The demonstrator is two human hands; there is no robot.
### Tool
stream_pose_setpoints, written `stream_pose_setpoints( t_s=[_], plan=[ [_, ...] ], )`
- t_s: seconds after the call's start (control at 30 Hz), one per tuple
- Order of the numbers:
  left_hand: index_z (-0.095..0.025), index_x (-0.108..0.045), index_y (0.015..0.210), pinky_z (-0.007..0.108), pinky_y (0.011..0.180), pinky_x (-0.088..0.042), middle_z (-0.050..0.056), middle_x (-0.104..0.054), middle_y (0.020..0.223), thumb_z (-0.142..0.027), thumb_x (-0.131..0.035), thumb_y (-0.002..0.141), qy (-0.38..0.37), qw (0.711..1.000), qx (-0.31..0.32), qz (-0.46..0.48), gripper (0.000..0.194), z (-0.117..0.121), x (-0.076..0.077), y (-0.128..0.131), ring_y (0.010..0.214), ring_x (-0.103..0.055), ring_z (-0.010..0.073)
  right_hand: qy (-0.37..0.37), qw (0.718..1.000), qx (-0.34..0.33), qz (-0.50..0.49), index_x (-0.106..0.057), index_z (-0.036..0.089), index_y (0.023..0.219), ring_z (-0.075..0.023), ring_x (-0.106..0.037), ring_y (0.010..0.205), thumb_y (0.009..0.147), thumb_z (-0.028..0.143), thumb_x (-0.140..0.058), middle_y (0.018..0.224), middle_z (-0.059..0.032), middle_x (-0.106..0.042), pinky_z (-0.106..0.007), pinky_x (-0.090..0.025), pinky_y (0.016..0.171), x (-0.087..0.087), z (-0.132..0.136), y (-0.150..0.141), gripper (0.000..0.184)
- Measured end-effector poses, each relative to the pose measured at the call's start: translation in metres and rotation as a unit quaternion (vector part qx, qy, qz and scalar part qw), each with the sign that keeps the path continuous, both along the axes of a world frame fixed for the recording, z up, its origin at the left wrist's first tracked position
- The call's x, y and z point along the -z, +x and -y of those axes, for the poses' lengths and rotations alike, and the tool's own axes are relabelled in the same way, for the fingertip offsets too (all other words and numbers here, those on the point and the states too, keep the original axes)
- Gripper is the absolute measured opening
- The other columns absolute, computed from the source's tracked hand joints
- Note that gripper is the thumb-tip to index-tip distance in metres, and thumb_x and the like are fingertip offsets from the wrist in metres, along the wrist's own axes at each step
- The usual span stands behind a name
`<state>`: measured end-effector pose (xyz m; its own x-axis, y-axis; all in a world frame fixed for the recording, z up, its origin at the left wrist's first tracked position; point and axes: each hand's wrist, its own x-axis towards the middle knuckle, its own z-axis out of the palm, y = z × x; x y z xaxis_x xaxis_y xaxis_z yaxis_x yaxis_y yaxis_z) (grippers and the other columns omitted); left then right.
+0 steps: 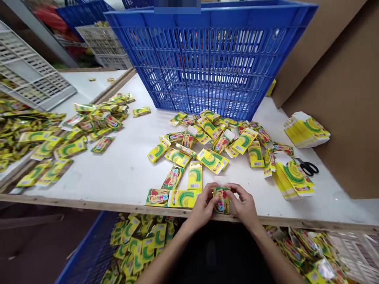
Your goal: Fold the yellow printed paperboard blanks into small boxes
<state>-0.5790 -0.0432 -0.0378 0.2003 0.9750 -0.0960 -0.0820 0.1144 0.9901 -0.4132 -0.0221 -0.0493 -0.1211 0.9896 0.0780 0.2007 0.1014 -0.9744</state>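
Note:
Close to the table's front edge, my two hands hold a small green and red printed carton (222, 202) between them. Fingers of my left hand (203, 204) are closed on its left side, and my right hand (244, 206) grips the right side. A white flap (221, 180) stands out at the carton's far end. Just left of my left hand lie a yellow carton (182, 198) and a green one (157, 197), end to end. Beyond my hands, a loose heap of yellow and green cartons (209, 161) spreads over the white tabletop (127, 169).
A large blue crate (207, 71) stands behind the heap. Black-handled scissors (309, 167) lie at right between stacks of flat cartons (291, 177) (308, 130). More small packs (94, 122) are piled at left. Filled crates sit below the table edge, one blue (85, 244).

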Motion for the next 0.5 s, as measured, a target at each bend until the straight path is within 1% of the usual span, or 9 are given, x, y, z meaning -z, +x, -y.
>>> stream_pose_setpoints(
  t_s=[0.07,0.13,0.2,0.27,0.3,0.33,0.4,0.43,0.5],
  plan=[
    [-0.019,-0.055,0.107,0.031,0.079,-0.05,0.006,-0.065,0.097,-0.03,-0.059,0.088,0.006,1.0,-0.005,-0.026,0.022,-0.004,-0.001,-0.004,0.089,-0.063,0.0202,0.025,1.0,-0.013,0.011,-0.069,0.021,0.092,-0.0212,-0.062,0.093,0.09,0.033,-0.057,0.097,-0.0062,-0.069,-0.034,-0.049,0.084,-0.004,-0.007,-0.002,0.017],
    [-0.018,-0.059,0.103,0.033,0.084,-0.05,0.008,-0.064,0.105,-0.028,-0.061,0.086,0.023,0.999,-0.025,-0.024,0.02,-0.008,-0.001,-0.005,0.098,-0.062,0.0226,0.049,0.999,-0.01,0.016,-0.069,0.021,0.087,-0.0211,-0.062,0.093,0.089,0.032,-0.058,0.095,-0.0059,-0.068,-0.034,-0.049,0.083,-0.006,-0.013,-0.004,0.016],
    [-0.02,-0.057,0.112,0.034,0.088,-0.05,0.009,-0.062,0.112,-0.026,-0.063,0.085,0.035,0.998,-0.043,0.009,0.028,-0.011,-0.001,-0.004,0.103,-0.061,0.0234,0.05,0.999,0.008,-0.002,-0.067,0.022,0.097,-0.0205,-0.062,0.091,0.089,0.031,-0.059,0.094,-0.0055,-0.067,-0.033,-0.05,0.081,-0.004,-0.016,-0.004,0.015],
    [-0.023,-0.049,0.125,0.035,0.086,-0.052,0.009,-0.062,0.114,-0.024,-0.064,0.084,0.028,0.998,-0.046,0.041,0.043,-0.012,0.0,-0.003,0.098,-0.064,0.0217,0.04,0.999,0.015,-0.016,-0.063,0.022,0.109,-0.0198,-0.063,0.089,0.089,0.03,-0.059,0.094,-0.0051,-0.068,-0.033,-0.051,0.079,-0.001,-0.017,-0.004,0.022],
    [-0.023,-0.048,0.126,0.035,0.084,-0.052,0.009,-0.064,0.111,-0.024,-0.063,0.084,0.022,0.998,-0.041,0.043,0.045,-0.012,-0.001,-0.003,0.094,-0.065,0.0207,0.04,0.999,0.006,-0.012,-0.063,0.023,0.109,-0.0197,-0.064,0.089,0.089,0.03,-0.058,0.095,-0.0052,-0.068,-0.033,-0.051,0.079,0.0,-0.017,-0.002,0.022],
    [-0.022,-0.052,0.124,0.034,0.084,-0.052,0.008,-0.064,0.109,-0.023,-0.063,0.084,0.021,0.999,-0.039,0.031,0.041,-0.012,-0.001,-0.003,0.092,-0.066,0.0202,0.046,0.999,-0.01,-0.003,-0.065,0.023,0.106,-0.0199,-0.064,0.09,0.09,0.029,-0.058,0.096,-0.0053,-0.069,-0.033,-0.051,0.08,0.0,-0.016,-0.001,0.019],
    [-0.019,-0.062,0.11,0.034,0.086,-0.051,0.01,-0.064,0.109,-0.023,-0.062,0.085,0.042,0.998,-0.043,-0.019,0.025,-0.013,-0.004,-0.004,0.098,-0.064,0.0219,0.071,0.997,-0.04,0.016,-0.069,0.023,0.096,-0.0204,-0.064,0.094,0.089,0.028,-0.059,0.099,-0.0057,-0.07,-0.034,-0.05,0.083,-0.001,-0.015,0.002,0.014],
    [-0.018,-0.065,0.103,0.034,0.088,-0.05,0.011,-0.064,0.111,-0.023,-0.062,0.085,0.059,0.996,-0.047,-0.045,0.019,-0.013,-0.006,-0.004,0.103,-0.062,0.0232,0.082,0.995,-0.049,0.02,-0.07,0.023,0.094,-0.0205,-0.064,0.095,0.089,0.028,-0.06,0.1,-0.0058,-0.07,-0.034,-0.049,0.084,-0.002,-0.014,0.003,0.012],
    [-0.017,-0.068,0.098,0.034,0.091,-0.049,0.012,-0.064,0.113,-0.024,-0.062,0.085,0.089,0.992,-0.054,-0.077,0.015,-0.013,-0.01,-0.004,0.109,-0.06,0.0242,0.096,0.994,-0.05,0.022,-0.07,0.022,0.094,-0.0204,-0.064,0.095,0.088,0.027,-0.061,0.1,-0.006,-0.07,-0.034,-0.049,0.085,-0.006,-0.012,0.003,0.011]
  ],
)
